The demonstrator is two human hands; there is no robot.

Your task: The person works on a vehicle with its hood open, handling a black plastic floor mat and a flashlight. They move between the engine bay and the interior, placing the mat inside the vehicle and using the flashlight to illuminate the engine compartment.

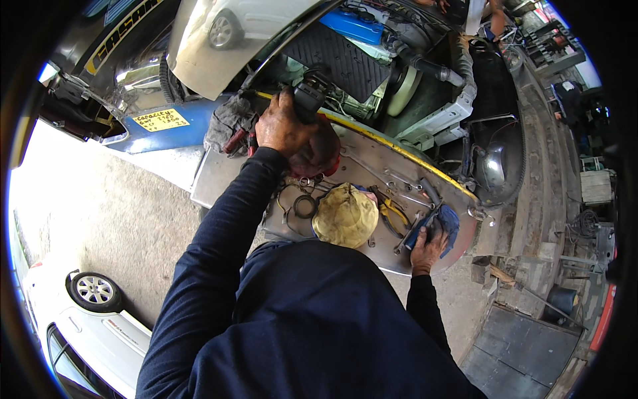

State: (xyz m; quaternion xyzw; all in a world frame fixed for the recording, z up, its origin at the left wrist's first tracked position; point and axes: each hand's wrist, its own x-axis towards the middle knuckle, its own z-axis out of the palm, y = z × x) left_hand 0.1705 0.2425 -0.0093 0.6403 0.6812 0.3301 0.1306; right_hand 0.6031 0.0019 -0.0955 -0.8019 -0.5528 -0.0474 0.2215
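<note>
My left hand (pixel 282 126) is closed around a black boxy thing (pixel 309 96), which looks like the battery end of a cordless tool. Below it sits a dark red, stained bulk (pixel 319 149), partly behind the hand; I cannot make out its kind. My right hand (pixel 428 249) rests with fingers stretched over a blue cloth (pixel 449 226) and a dark handle beside it. Between the hands lie a yellowish rounded cloth (pixel 345 216), yellow-handled pliers (pixel 396 218), a black ring (pixel 305 207) and several wrenches (pixel 365 165), all on a grey metal panel (pixel 359 145).
Beyond the panel is an open engine bay with a blue engine cover (pixel 352 26) and a yellow edge strip (pixel 399 147). A grey rag (pixel 230 125) lies left of my left hand. Wooden planks (pixel 531 179) run along the right. A white car (pixel 100 339) stands at lower left. Another person's arm (pixel 497 18) shows at the top.
</note>
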